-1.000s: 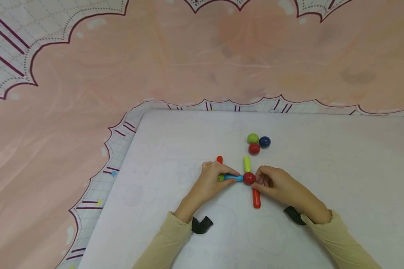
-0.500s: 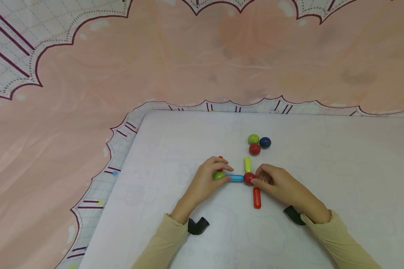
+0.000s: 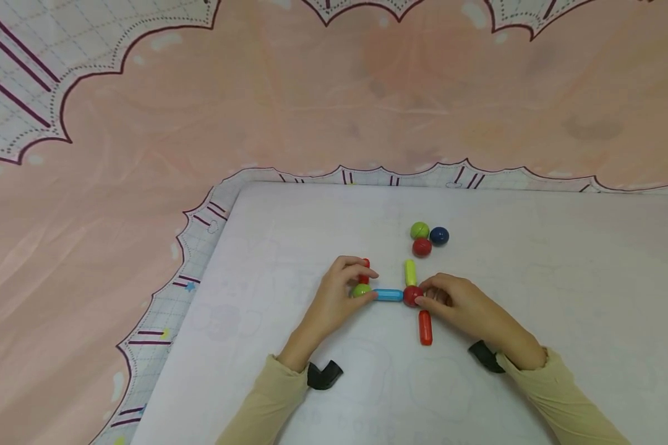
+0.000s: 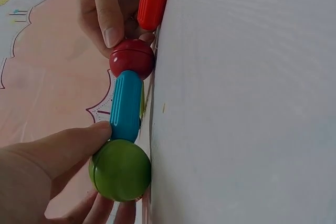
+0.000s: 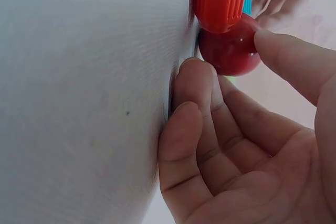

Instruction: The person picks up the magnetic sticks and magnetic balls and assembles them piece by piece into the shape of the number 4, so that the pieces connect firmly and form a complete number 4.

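Observation:
In the head view a blue building stick point(image 3: 388, 295) joins a green ball point(image 3: 362, 290) to a red ball point(image 3: 412, 295). A red stick point(image 3: 365, 272) extends from the green ball and a yellow stick point(image 3: 410, 272) from the red one. My left hand point(image 3: 339, 290) curves loosely around the green ball. In the left wrist view its thumb touches the blue stick point(image 4: 126, 106) beside the green ball point(image 4: 122, 170). Thumb and fingers of my right hand point(image 3: 453, 300) pinch the red ball point(image 5: 231, 45). Close below that ball lies another red stick point(image 3: 425, 327).
Beyond the hands, a loose green ball point(image 3: 420, 230), a dark blue ball point(image 3: 439, 235) and a second red ball point(image 3: 422, 247) sit clustered on the white tabletop point(image 3: 312, 222). Patterned cloth point(image 3: 117, 216) lies past its left and far edges.
My left hand has loosened its pinch on the blue stick and shifted left, its fingers spreading around the green ball. The right hand stays at the red ball.

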A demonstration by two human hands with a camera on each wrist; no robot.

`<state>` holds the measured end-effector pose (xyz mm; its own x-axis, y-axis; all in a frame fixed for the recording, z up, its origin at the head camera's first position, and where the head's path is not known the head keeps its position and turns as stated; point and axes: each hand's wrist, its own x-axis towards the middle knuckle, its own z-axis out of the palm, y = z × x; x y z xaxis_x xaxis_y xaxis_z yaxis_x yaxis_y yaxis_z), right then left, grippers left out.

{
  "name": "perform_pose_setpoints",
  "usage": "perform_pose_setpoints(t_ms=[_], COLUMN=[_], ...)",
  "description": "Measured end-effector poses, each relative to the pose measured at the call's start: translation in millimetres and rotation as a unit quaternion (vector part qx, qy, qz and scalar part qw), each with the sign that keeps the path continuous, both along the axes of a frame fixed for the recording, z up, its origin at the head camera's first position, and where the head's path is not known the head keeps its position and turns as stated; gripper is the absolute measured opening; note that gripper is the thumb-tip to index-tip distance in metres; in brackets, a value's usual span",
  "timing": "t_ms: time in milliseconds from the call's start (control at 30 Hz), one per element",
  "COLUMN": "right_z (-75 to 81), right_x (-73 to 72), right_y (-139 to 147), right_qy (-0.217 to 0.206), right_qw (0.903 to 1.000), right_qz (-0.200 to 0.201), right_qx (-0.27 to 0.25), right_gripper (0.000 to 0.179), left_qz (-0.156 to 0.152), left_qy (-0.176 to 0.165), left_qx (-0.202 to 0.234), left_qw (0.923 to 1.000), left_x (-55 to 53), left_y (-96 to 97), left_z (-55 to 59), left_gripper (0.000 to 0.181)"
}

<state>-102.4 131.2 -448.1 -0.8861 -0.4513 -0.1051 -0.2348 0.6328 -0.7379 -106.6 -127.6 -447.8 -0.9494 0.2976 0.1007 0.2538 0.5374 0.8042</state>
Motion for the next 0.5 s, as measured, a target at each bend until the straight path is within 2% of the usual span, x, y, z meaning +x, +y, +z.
perform_pose_setpoints(t_ms=[267, 500], right_z=[-1.4, 7.1], right_x=[-2.5, -9.0], right_y=[-0.5, 1.0], right_qy=[0.011, 0.024], right_qw=[0.9999, 0.9997], right_qz=[0.011, -0.004], right_qx=[-0.007, -0.007], right_gripper=[0.024, 0.015], left_qz=[0.034, 0.049], left_qy=[-0.032, -0.077], left_qx=[0.006, -0.008], left_qw=[0.9989, 0.9958], left_x=[0.3, 0.3], left_y=[-1.4, -1.6], left_z=[0.1, 2.3], left_gripper=[0.041, 0.052])
